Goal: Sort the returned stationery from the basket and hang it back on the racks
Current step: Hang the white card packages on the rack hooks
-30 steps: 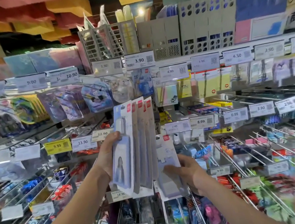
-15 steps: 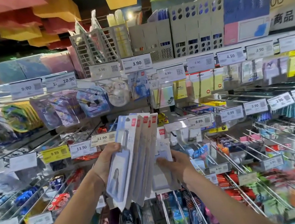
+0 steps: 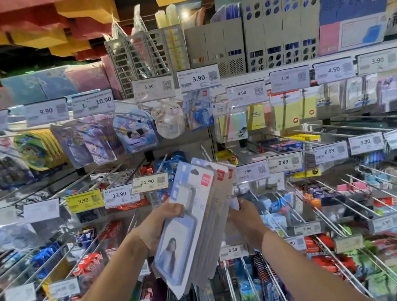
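Head view, near to far. Left grip (image 3: pixel 161 230) clenched on a fanned stack of card packs (image 3: pixel 193 220), thumb across the front pack, fingers behind. The packs are blister cards, each with a red logo at the top corner; the front one shows a clear sleeve with a small portrait insert. The stack tilts with the hang-holes up and away from the body, probably so the holes can meet a peg. Right grip (image 3: pixel 247 221) reaches in behind the fan, fingers curled on the rear packs. Contact is partly hidden, but it looks like grasping, likely peeling one pack off to hang. The packs are in the air in front of the middle rows of the rack, not yet on any hook. The basket is not in view. Behind the hands are wire pegs (image 3: pixel 273 277) carrying blurred small goods, with a 4.50 price tag (image 3: pixel 232 250) just beside the stack's lower edge. One row up sits an 11.90 tag (image 3: pixel 148 182). Higher again hang sticky-note packs (image 3: pixel 283 111) toward the right. Farthest off, along the front edge of the top shelf, stand grey mesh holders (image 3: pixel 139 60) with a few clear packets poking out, and grey file boxes (image 3: pixel 283 34) with blue sheets showing through their cut-outs. Judgement: sorting is under way and the matching peg has yet to be found.
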The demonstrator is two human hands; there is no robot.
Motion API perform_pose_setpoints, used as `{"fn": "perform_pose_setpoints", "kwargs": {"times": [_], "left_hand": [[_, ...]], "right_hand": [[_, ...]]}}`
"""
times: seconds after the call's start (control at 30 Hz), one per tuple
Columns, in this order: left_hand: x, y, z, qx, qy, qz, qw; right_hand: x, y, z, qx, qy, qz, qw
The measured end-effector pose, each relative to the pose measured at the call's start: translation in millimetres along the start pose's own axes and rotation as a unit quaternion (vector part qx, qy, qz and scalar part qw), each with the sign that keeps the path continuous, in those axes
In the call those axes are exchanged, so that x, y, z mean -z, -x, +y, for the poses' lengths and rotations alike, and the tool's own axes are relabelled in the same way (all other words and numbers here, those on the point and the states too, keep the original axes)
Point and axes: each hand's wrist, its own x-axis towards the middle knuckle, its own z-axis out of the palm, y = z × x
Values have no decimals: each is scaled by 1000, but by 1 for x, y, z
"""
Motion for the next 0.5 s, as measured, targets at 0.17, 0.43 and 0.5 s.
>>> {"fn": "perform_pose_setpoints", "kwargs": {"times": [0.17,0.43,0.5], "left_hand": [[15,7,-28,17,-68,47,996],[24,23,-52,16,-116,135,984],[32,20,-65,25,-99,176,979]], "right_hand": [[3,-6,8,-9,-4,-123,992],[12,-28,8,-16,19,-36,999],[12,-38,5,-35,12,-28,999]]}}
